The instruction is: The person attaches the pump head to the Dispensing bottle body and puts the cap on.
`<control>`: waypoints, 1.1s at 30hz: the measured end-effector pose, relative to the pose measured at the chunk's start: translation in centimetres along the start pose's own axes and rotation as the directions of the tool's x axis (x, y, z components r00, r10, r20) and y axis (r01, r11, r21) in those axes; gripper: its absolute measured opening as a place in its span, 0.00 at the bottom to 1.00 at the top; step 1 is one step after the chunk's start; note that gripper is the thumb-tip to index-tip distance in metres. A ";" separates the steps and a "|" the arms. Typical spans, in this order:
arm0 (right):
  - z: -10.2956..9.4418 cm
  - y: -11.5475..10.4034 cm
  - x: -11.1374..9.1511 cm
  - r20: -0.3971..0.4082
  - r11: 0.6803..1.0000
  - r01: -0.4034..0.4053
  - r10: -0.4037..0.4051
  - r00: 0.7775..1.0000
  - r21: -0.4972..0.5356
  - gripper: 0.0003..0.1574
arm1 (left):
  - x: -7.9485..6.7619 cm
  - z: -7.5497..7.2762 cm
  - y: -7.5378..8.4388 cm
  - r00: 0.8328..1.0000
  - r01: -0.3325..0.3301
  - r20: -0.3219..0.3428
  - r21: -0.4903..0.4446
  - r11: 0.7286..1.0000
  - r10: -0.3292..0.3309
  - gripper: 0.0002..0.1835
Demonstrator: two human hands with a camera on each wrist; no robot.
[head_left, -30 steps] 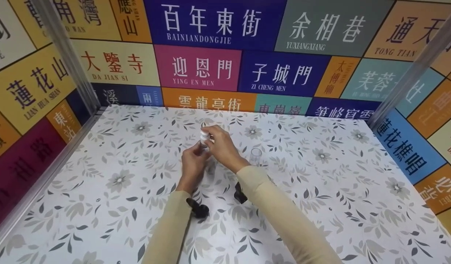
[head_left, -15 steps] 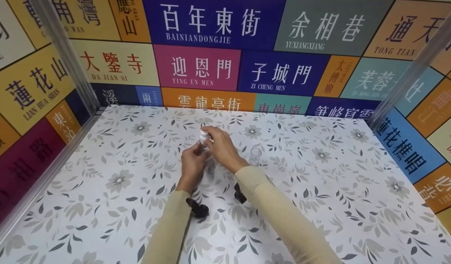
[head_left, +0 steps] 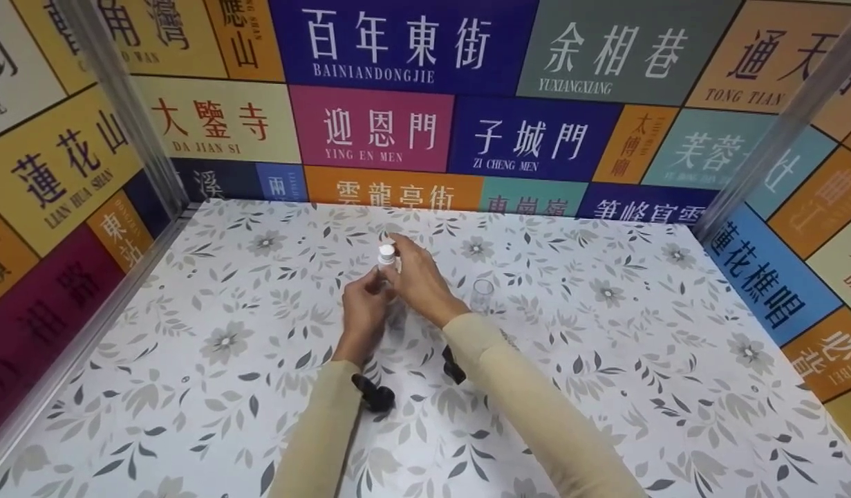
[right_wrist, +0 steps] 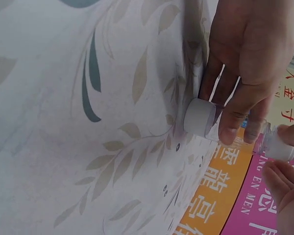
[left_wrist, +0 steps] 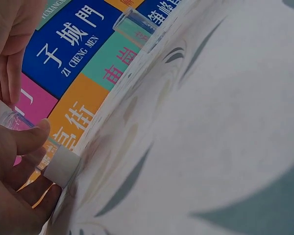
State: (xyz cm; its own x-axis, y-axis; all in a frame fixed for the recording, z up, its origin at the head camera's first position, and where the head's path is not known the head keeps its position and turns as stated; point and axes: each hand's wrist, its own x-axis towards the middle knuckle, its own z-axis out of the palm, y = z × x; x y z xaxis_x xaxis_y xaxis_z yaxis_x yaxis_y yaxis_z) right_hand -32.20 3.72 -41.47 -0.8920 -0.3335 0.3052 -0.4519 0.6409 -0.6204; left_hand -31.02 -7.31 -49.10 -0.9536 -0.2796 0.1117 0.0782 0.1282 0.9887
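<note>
A small clear bottle [right_wrist: 255,142] stands upright, with a white bottom part [left_wrist: 62,166] at or just above the table and a white cap [head_left: 386,253] on top. My left hand [head_left: 364,308] grips its clear body low down, thumb and fingers on opposite sides. Higher up, my right hand [head_left: 425,280] has its fingers and thumb around the white cap, as the right wrist view shows. Part of the bottle's body is hidden behind the fingers. To the right of both hands, a clear cup-like cylinder [head_left: 482,294] stands on the table.
The table [head_left: 225,415] has a white cover printed with grey leaves and flowers. Behind it rises a wall panel [head_left: 370,131] of coloured signs, with clear upright posts [head_left: 778,131] at the corners. A black wrist camera [head_left: 375,394] sits by the left sleeve.
The right-hand fingers have shifted around the white cap, with the index finger now farther back, so more of the cap shows. The left hand and the clear cylinder have stayed in place.
</note>
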 end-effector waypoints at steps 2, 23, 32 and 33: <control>-0.1 0.0 0.0 0.010 1.000 -0.016 0.016 1.000 0.006 0.43 | 0.0 0.0 0.0 1.000 -0.021 -0.006 0.023 1.000 0.021 0.21; -0.1 -0.1 0.3 -0.002 0.996 0.063 -0.063 0.998 0.070 0.29 | 0.1 -0.1 0.1 0.997 -0.066 -0.023 0.088 0.994 0.068 0.20; 0.1 0.3 0.3 -0.016 0.993 0.046 -0.044 0.999 0.105 0.25 | 0.1 -0.1 0.0 0.999 -0.046 -0.014 0.078 0.996 0.048 0.22; 0.1 0.3 0.3 -0.017 0.993 0.044 -0.042 0.999 0.106 0.25 | 0.1 -0.1 0.0 0.999 -0.044 -0.010 0.082 0.996 0.045 0.23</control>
State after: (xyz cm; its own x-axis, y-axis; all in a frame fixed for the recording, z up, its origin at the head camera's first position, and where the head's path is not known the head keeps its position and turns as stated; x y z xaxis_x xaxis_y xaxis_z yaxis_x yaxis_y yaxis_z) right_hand -32.59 3.78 -41.60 -0.8720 -0.3486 0.3436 -0.4871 0.5491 -0.6792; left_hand -31.06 -7.41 -49.05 -0.9462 -0.2830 0.1567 0.0957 0.2178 0.9713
